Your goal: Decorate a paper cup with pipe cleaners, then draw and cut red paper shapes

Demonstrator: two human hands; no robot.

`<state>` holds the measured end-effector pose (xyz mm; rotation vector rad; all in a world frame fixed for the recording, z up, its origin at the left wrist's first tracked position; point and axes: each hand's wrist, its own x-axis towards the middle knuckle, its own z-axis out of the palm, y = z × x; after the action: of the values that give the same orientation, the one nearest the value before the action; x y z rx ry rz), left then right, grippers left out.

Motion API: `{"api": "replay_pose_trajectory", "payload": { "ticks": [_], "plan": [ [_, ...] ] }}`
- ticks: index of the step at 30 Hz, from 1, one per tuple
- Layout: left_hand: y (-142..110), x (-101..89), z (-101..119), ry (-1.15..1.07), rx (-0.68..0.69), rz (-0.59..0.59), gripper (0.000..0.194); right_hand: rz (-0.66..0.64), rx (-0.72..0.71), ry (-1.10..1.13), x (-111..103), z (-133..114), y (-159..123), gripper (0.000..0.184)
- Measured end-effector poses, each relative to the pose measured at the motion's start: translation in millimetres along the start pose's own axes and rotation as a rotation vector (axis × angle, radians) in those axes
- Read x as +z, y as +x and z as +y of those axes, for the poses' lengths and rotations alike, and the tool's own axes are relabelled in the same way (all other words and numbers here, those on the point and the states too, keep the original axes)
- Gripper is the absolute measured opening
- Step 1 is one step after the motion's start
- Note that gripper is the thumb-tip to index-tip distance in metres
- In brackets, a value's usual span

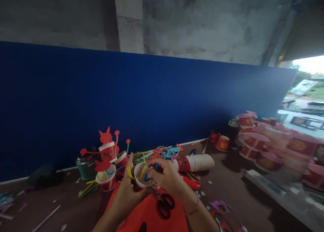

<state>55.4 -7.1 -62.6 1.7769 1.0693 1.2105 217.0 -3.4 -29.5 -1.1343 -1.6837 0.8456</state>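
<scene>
My left hand (129, 188) is wrapped round a paper cup (137, 172) and keeps its open mouth tilted towards me. Yellow and blue bendy strips, like pipe cleaners or straws, stick out of the cup. My right hand (164, 175) reaches into the cup's mouth, its fingers pinched on a blue strip (146, 178). Below the hands, black-handled scissors (164, 206) lie on red paper (149, 216). To the left stand red-and-white paper cups (107, 181) with red paper cut-outs and coloured strips fixed on them.
A teal jar (84, 169) stands behind the left cups. Stacked paper cups (199, 162) lie on their side at right. Beyond them are several decorated red cups (253, 146) and a long grey box (270, 189). A blue panel (152, 100) closes off the table's back.
</scene>
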Motion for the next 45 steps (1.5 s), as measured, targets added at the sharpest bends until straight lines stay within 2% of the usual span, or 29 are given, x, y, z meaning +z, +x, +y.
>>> {"api": "replay_pose_trajectory", "payload": {
  "ticks": [3, 6, 8, 11, 13, 17, 21, 25, 28, 36, 41, 43, 45],
  "plan": [
    [0.8, -1.4, 2.5, -0.074, -0.075, 0.006, 0.105, 0.042, -0.022, 0.086, 0.0, 0.5, 0.6, 0.038],
    [2.1, -2.8, 6.2, -0.06, -0.072, 0.054, 0.102, 0.073, -0.046, 0.055, -0.9, 1.3, 0.8, 0.051],
    [2.9, -2.9, 6.5, -0.029, -0.056, 0.067, 0.102, 0.129, -0.082, -0.053, -2.0, 1.2, 0.4, 0.05],
    [3.3, -1.5, 3.4, -0.015, -0.048, 0.04, 0.106, 0.228, -0.208, -0.226, -4.0, -0.9, -0.7, 0.041],
    [2.7, 0.5, 0.6, -0.054, -0.044, 0.019, 0.108, 0.229, -0.272, -0.306, -4.9, -3.1, -1.6, 0.034],
    [1.3, 4.7, -1.8, -0.159, -0.038, -0.023, 0.107, 0.149, -0.237, -0.415, -4.5, -5.1, -3.1, 0.019],
    [2.5, 5.5, -3.0, -0.092, -0.032, -0.007, 0.105, 0.128, -0.196, -0.441, -3.3, -1.0, -2.1, 0.011],
    [4.9, 4.9, -9.1, -0.138, -0.081, -0.017, 0.105, 0.138, -0.224, -0.425, -4.2, 3.7, -0.2, 0.01],
    [5.5, 4.4, -12.0, -0.097, -0.09, 0.032, 0.1, 0.158, -0.224, -0.402, -5.4, 4.0, 0.3, 0.01],
    [3.3, 5.2, -2.2, -0.145, -0.104, 0.086, 0.096, 0.174, -0.231, -0.36, -8.0, 2.6, 1.5, 0.011],
    [4.0, 9.5, -8.3, -0.234, -0.128, 0.038, 0.101, 0.157, -0.25, -0.427, -6.5, 2.7, -0.5, 0.012],
    [5.6, 9.2, -8.7, -0.284, -0.139, 0.068, 0.102, 0.198, -0.286, -0.396, -6.8, 2.9, -1.9, 0.024],
    [7.6, 7.3, -6.5, -0.352, -0.163, 0.156, 0.102, 0.268, -0.277, -0.324, -7.1, 3.8, -2.6, 0.041]
  ]
}}
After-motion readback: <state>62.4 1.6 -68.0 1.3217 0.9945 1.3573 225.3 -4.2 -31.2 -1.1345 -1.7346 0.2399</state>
